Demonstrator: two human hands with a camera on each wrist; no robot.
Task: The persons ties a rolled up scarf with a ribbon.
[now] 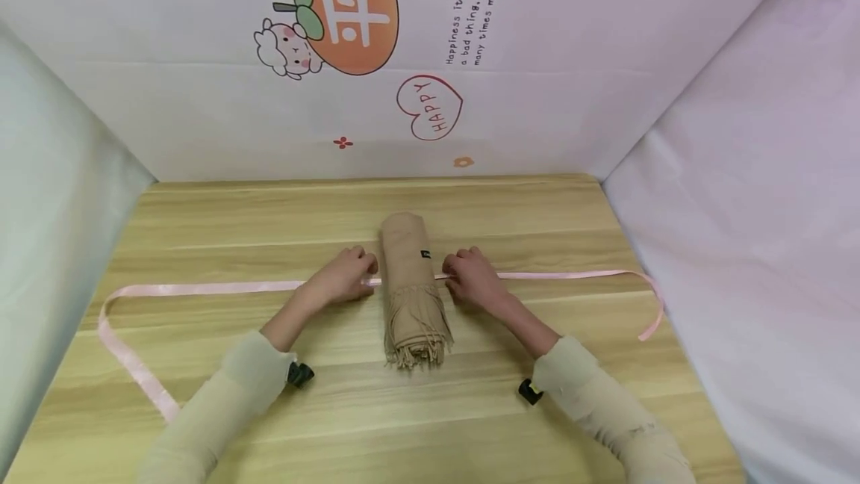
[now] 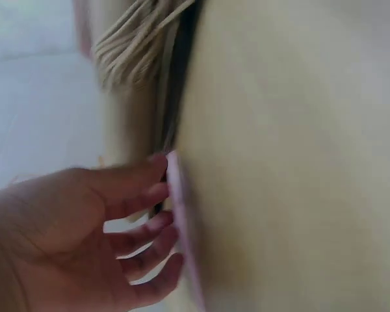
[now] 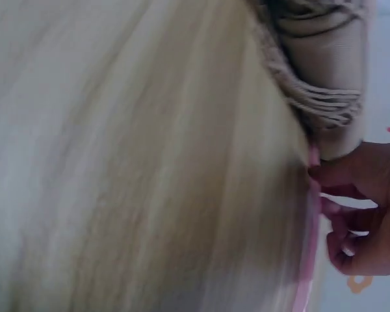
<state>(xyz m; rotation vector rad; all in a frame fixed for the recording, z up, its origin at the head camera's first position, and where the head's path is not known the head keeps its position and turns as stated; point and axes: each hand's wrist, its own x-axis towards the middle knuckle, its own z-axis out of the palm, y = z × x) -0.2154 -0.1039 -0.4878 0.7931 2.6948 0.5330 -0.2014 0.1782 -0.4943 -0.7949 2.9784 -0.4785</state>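
Pink satin ribbon [image 1: 222,288], just the one, runs crosswise on the desk [image 1: 403,424] and goes out of sight under a rolled tan fringed scarf [image 1: 406,271]. Both hands are on it: the left-hand grip [image 1: 345,275] is narrow, thumb and fingertips pinching the ribbon just beside the scarf, and the right-hand grip [image 1: 475,276] does the same on the other side. So the ribbon sits right at the fingertips, with a loose tail beyond each hand. Left tail curves back to the left sleeve [image 1: 222,402]; right one bends toward the near side and ends on the wood.

Headcount: one ribbon, one scarf (fringe facing the person, one small dark label [image 1: 426,254]), two hands, two pale sleeves, two black wrist gadgets [image 1: 300,374]. Printed on the back cloth [image 1: 537,118]: one orange fruit [image 1: 378,43], one "HAPPY" heart [image 1: 430,107], two little flowers [image 1: 343,143].
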